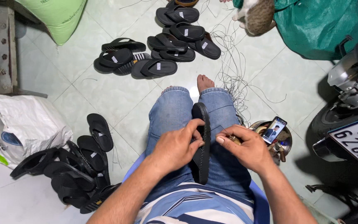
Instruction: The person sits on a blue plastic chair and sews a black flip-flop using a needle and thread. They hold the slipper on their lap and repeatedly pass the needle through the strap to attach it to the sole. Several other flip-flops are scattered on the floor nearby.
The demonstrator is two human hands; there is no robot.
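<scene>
The left hand [175,147] has its fingers curled narrowly around the edge of a black rubber sandal sole [201,141], thumb on the near side, gripping it at mid-length. The right hand [245,147] pinches a small brass-coloured tool [233,139] between thumb and forefinger, its tip just beside the sole's right edge. The sole stands on its edge between the knees, resting on the blue jeans [170,116]; its long axis runs straight away from the person, one end toward the bare foot [204,82], the other toward the striped shirt [195,203]. Right of the knee, a phone [274,129] with a lit screen leans in a round metal bowl [286,143]. Left, a white plastic sack [19,124] with blue and green printing sits above a heap of black sandals [73,170]. Ahead lie finished black sandals [154,54] bearing small white rectangular labels. A light green sack [59,16] is top left, a white rectangular number plate [355,141] at right.
</scene>
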